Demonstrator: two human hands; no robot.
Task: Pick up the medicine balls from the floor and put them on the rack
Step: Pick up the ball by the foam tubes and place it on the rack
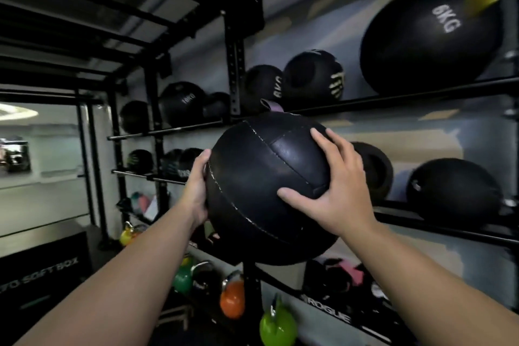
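- Both hands are holding one black stitched medicine ball [264, 191] up in the air, in front of the rack [393, 100], level with the gap between its upper and middle rails.
- Left hand [196, 191] is pressing flat on the ball's left side; only the thumb and palm edge are showing, the fingers are hidden behind the ball.
- Right hand [331, 191] is gripping the ball's upper right, fingers [323, 143] spread wide over a seam, thumb pointing left across the front.
- No writing is showing on the held ball; a small purple loop tab is sticking up just above its top.
- Above the right fingertips, on the upper rail, a big ball marked "6KG" [432, 36] with a yellow tab is sitting; further left, about five more dark balls are sitting there, one reading roughly "10KG", the other labels blurred.
- To the right of the right hand, two more balls are resting on the middle rail.
- Below the wrists, a "ROGUE" plate [328, 309] is showing on the bottom rail.
- Under the left forearm, a black box reading "SOFT BOX" [42, 275] is standing.
- Kettlebells are sitting low: one orange [231, 300], two green clearly, one yellow, others too dark to count.
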